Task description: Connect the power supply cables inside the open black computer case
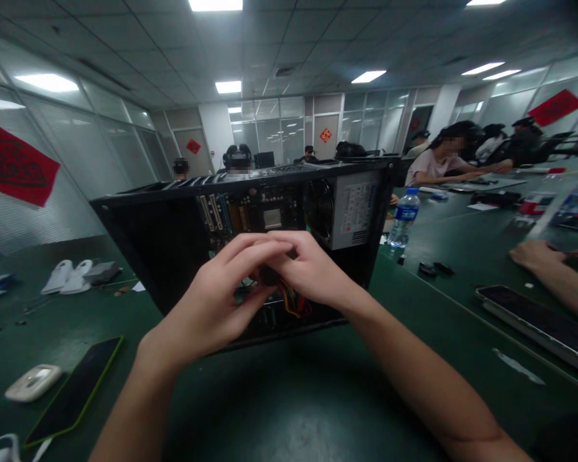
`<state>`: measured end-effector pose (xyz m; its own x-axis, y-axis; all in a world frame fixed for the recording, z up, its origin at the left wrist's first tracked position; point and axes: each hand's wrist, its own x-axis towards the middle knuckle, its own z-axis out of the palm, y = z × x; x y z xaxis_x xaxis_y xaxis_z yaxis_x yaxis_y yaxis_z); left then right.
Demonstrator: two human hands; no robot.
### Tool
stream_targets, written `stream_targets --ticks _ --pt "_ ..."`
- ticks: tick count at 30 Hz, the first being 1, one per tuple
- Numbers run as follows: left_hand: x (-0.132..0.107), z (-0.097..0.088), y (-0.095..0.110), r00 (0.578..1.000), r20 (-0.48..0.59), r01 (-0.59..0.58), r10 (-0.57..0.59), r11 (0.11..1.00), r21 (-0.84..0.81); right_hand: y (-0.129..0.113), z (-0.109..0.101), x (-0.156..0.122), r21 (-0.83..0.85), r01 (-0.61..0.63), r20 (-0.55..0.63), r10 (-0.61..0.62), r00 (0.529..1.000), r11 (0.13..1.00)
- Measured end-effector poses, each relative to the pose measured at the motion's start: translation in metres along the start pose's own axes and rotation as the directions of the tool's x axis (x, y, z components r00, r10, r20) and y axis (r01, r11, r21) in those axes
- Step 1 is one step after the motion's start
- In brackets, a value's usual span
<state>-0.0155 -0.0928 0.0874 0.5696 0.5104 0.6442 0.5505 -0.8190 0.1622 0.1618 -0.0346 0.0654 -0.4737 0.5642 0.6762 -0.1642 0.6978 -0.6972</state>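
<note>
In the head view, two bare hands, the left hand (216, 298) and the right hand (313, 266), meet with bent fingers over one bundle of coloured wires (296, 305); whether either hand grips it is not possible to see. The wires are in front of one open computer case (158, 244), which stands on the green table (289, 398). Inside is one power supply (351, 208), its label too small for reading. One bottle (404, 221) with blue label stands near.
</note>
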Motion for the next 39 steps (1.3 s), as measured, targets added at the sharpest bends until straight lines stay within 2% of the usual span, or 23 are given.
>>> stream_targets --ticks 3,6,9,13,16,18,19,22,25,28,31,33,35,39 --pt "-0.001 0.000 -0.009 0.990 0.143 0.012 -0.013 1.000 0.005 0.015 0.014 -0.008 0.080 -0.084 -0.046 0.088 0.995 0.993" --pt "-0.001 0.005 -0.020 0.962 0.273 0.019 -0.019 1.000 0.002 0.029 0.022 -0.018 0.105 -0.217 -0.061 0.224 0.973 0.971" --pt "-0.001 0.017 -0.029 0.952 0.307 0.006 -0.012 1.000 0.021 0.041 0.019 -0.028 0.103 -0.342 -0.063 0.350 0.935 0.934" --pt "-0.002 0.039 -0.039 0.949 0.315 -0.045 0.025 0.997 0.055 0.057 0.013 -0.046 0.086 -0.382 -0.176 0.391 0.903 0.920" --pt "-0.004 0.055 -0.043 0.931 0.361 -0.071 0.057 0.997 0.028 0.070 0.015 -0.074 0.131 -0.459 -0.244 0.477 0.844 0.879" --pt "-0.004 0.067 -0.043 0.918 0.389 -0.086 0.075 0.996 0.010 0.076 0.016 -0.097 0.192 -0.523 -0.197 0.555 0.808 0.830" --pt "-0.005 0.073 -0.042 0.913 0.399 -0.100 0.090 0.995 0.003 0.078 0.016 -0.109 0.195 -0.528 -0.188 0.560 0.807 0.827" --pt "-0.009 0.099 -0.037 0.896 0.417 -0.157 0.154 0.987 -0.027 0.079 0.008 -0.143 0.097 -0.503 -0.210 0.512 0.833 0.859" --pt "-0.024 0.133 -0.027 0.897 0.380 -0.212 0.226 0.974 -0.078 0.077 -0.007 -0.174 -0.112 -0.451 -0.194 0.425 0.884 0.886" --pt "-0.047 0.170 -0.018 0.907 0.316 -0.220 0.279 0.953 -0.210 0.080 -0.023 -0.200 -0.342 -0.337 -0.082 0.330 0.941 0.877" --pt "-0.071 0.199 -0.013 0.951 0.220 -0.142 0.217 0.939 -0.313 0.086 -0.031 -0.214 -0.508 -0.170 0.050 0.226 0.973 0.844" --pt "-0.081 0.208 -0.014 0.958 0.204 -0.130 0.202 0.939 -0.317 0.087 -0.033 -0.217 -0.560 -0.065 0.127 0.163 0.978 0.826" --pt "-0.087 0.209 -0.015 0.964 0.188 -0.124 0.187 0.945 -0.302 0.086 -0.031 -0.218 -0.580 0.001 0.176 0.124 0.977 0.815" --pt "-0.090 0.204 -0.014 0.957 0.212 -0.140 0.197 0.956 -0.256 0.073 -0.027 -0.221 -0.591 0.012 0.199 0.131 0.971 0.806"
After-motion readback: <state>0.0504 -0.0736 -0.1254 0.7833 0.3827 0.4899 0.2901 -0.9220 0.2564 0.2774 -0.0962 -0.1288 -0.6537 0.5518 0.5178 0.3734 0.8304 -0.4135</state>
